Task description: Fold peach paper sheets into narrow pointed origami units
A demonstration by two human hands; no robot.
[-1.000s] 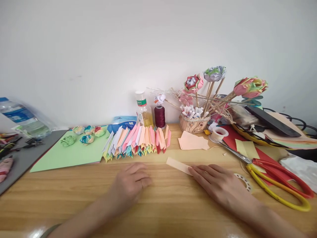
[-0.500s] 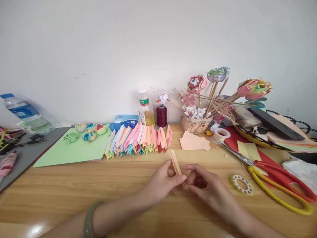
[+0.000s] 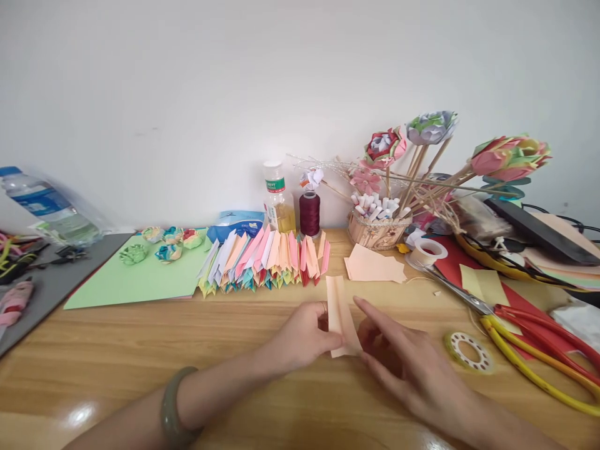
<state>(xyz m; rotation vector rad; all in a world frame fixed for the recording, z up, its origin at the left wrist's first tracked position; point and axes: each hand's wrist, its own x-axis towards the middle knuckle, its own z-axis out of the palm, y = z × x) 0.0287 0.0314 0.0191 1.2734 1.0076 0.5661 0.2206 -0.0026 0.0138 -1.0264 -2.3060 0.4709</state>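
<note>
A small peach strip of paper [image 3: 338,300] with lengthwise creases stands partly unfolded above the wooden table. My left hand [image 3: 309,334] pinches its left side, thumb across the front and fingers behind. My right hand [image 3: 403,353] is at the paper's right edge, fingers apart, with the thumb tip close to the lower right corner; whether it touches I cannot tell. Beyond my hands stands a long row of folded paper pieces [image 3: 262,259] in several colours. More peach paper sheets [image 3: 375,264] lie flat just past the strip.
Large scissors [image 3: 510,322] with red and yellow handles and a roll of tape [image 3: 469,352] lie on the right. A basket [image 3: 377,234] holds paper flowers on sticks. Purple thread [image 3: 310,214] and a bottle [image 3: 280,200] stand by the wall. Green paper [image 3: 140,284] bears small paper flowers.
The peach paper has opened out from a narrow folded strip to a wider creased piece. My right hand has spread its fingers and shifted slightly right. The view has turned a little.
</note>
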